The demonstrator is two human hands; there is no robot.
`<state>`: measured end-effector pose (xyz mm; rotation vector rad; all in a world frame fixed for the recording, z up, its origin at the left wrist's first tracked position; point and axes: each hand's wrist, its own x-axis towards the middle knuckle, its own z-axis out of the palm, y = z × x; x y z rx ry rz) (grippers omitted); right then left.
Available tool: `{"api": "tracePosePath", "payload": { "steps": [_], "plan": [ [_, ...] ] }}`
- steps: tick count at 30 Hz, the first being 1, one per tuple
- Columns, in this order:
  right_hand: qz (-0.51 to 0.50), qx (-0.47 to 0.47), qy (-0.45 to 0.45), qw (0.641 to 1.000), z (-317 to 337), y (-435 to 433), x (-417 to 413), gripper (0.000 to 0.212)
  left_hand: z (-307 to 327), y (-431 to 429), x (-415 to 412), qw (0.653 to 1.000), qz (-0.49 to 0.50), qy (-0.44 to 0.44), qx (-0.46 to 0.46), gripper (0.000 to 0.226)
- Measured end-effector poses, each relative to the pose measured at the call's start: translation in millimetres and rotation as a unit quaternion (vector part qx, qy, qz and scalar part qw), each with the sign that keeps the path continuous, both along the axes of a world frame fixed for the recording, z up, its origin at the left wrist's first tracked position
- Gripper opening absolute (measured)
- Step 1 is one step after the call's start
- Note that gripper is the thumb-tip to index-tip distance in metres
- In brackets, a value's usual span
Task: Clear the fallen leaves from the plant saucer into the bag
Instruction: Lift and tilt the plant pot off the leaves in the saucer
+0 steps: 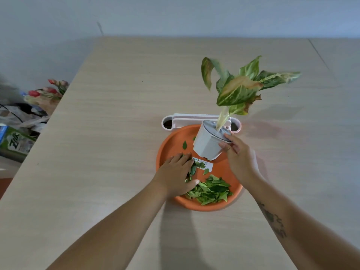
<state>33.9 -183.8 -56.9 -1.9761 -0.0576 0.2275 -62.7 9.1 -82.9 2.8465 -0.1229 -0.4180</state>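
An orange round plant saucer (171, 142) lies on the table in front of me. A pile of green fallen leaves (211, 190) fills its near side, and single leaves lie toward its far side. My right hand (238, 159) grips the rim of a white plant pot (207, 145) and holds it tilted to the right over the saucer, the variegated plant (240, 85) leaning out. My left hand (178, 173) rests palm down in the saucer with fingers on some leaves. No bag is identifiable on the table.
A white tray-like holder (182, 118) with round holes sits just behind the saucer. Off the table's left edge are tulips (48, 92), crumpled plastic bags (23, 115) and a green box (14, 144). A white label (203, 165) lies in the saucer.
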Motion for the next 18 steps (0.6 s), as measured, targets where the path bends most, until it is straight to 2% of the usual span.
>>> {"api": "tracePosePath", "payload": {
  "steps": [3,6,9,12,15,18],
  "plan": [
    [-0.002,-0.002,-0.008,1.0,3.1,3.4,-3.8,0.039,-1.3,3.1,-17.7,0.999,-0.029,-0.011,-0.041,0.064],
    [0.004,-0.014,-0.03,0.999,6.4,7.5,-6.8,0.038,1.5,6.7,-12.7,0.996,0.001,-0.075,-0.053,0.06],
    [0.012,-0.022,-0.045,0.999,9.4,11.2,-10.3,0.036,5.7,5.0,4.0,0.996,0.071,-0.032,-0.044,0.076],
    [0.01,-0.032,-0.043,0.999,10.5,11.3,-9.9,0.036,6.0,1.4,22.2,0.996,0.082,0.019,-0.042,0.085],
    [0.005,-0.028,-0.041,0.999,14.0,9.0,-7.1,0.035,2.8,-5.5,29.9,0.996,0.07,0.051,-0.034,0.087],
    [-0.001,-0.021,-0.04,0.999,14.2,4.5,-4.8,0.034,0.5,-12.3,17.6,0.998,0.048,0.014,-0.024,0.079]
  ]
}}
